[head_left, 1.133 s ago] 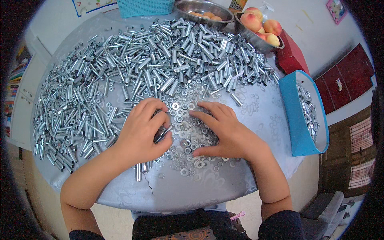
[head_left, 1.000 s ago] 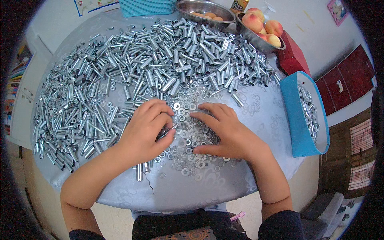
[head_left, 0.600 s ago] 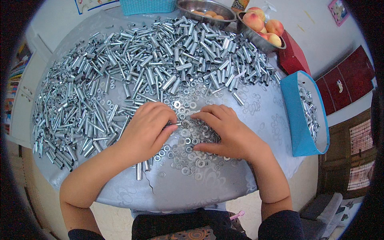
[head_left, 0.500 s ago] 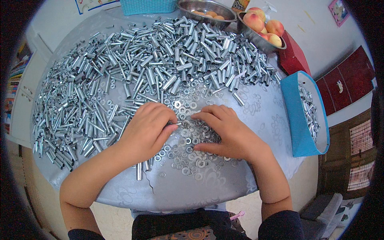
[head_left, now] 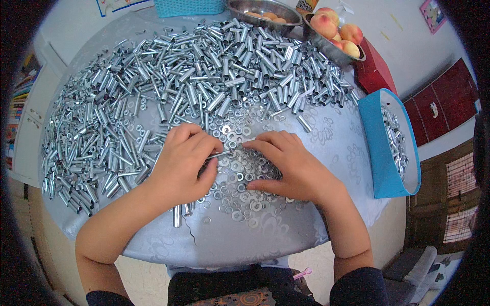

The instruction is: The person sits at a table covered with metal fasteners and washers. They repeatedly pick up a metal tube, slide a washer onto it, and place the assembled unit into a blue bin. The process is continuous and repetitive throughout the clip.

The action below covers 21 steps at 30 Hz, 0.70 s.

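Observation:
Between the thumb and fingers of my left hand (head_left: 186, 163) is a thin metal bolt (head_left: 221, 154), which points right toward my other hand. My right hand (head_left: 288, 166) rests with thumb and fingers spread over a bed of loose flat washers (head_left: 237, 166). Its index fingertip is close to the bolt's end. Whether anything small lies under the curled right fingers is hidden. Beyond both hands spreads a large heap of silvery metal sleeves (head_left: 235, 81) mixed with bolts. A few sleeves (head_left: 177, 216) lie beside my left wrist.
At the right edge of the cloth-covered table (head_left: 286, 245) stands a blue fabric bin (head_left: 380, 153) with metal pieces inside. Along the back are a teal basket (head_left: 189, 7), a steel bowl of eggs (head_left: 237, 11), a steel bowl of peaches (head_left: 326, 48) and a red box (head_left: 375, 71).
My left hand has shifted slightly up and back, and more of the bolt shows between its fingers. The right hand stays nearly in place, fingers still spread over the washers.

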Available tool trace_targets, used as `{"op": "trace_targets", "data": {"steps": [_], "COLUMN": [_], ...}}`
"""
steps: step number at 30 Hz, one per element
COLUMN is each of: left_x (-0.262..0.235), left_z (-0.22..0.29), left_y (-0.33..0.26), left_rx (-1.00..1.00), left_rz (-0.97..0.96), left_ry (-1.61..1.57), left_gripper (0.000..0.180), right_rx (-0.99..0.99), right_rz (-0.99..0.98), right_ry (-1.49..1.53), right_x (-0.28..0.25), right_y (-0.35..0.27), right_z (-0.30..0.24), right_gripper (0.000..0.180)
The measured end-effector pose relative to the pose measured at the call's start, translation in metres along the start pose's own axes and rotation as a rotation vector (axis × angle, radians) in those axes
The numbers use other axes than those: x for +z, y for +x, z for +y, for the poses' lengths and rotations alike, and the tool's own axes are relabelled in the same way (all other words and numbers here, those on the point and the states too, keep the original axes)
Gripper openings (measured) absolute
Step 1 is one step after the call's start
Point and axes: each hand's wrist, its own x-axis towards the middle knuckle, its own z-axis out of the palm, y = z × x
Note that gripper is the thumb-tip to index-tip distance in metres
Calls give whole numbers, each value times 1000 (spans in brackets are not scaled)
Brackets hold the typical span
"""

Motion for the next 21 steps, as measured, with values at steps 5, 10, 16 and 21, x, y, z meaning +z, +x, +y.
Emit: {"op": "trace_targets", "data": {"steps": [5, 10, 16, 21], "left_x": [5, 5, -1, -2], "left_z": [-5, -3, 2, 1], "left_y": [-4, -2, 0, -1], "left_rx": [-15, 32, 2, -40], "left_rz": [-16, 65, 52, 10], "left_ry": [-35, -65, -19, -14], "left_gripper": [21, 25, 35, 36], "right_rx": [-109, -69, -65, -31], "right_rz": [117, 179, 246, 220], "right_ry": [30, -16, -38, -87], "right_x": [9, 26, 34, 32], "right_y": [6, 14, 18, 15], "right_z": [1, 1, 5, 6], "right_gripper": [43, 30, 18, 16]}}
